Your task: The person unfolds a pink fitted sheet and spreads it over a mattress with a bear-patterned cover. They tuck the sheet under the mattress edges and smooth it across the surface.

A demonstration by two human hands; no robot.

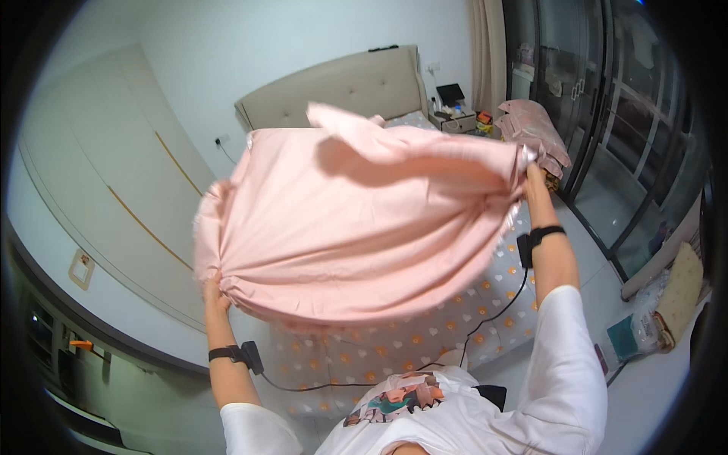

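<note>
Both my arms are stretched out, holding up a pink bed sheet (341, 227) that billows in the air over the bed. My left hand (216, 293) grips its near left part, where the cloth bunches into folds. On the other side my right hand (530, 176) grips the bunched right edge, which shows a shiny trim. A loose flap of the cloth is folded up and blurred near the top. Underneath, a mattress with a grey cover (398, 347) patterned in hearts and orange motifs is partly hidden by the cloth.
The beige padded headboard (341, 88) stands against the far wall, with a nightstand (455, 121) to its right. Pink pillows (534, 131) are stacked near the sliding glass doors (591, 114). Wardrobe doors (114, 165) line the left. Cables (318, 388) run from both wrist straps.
</note>
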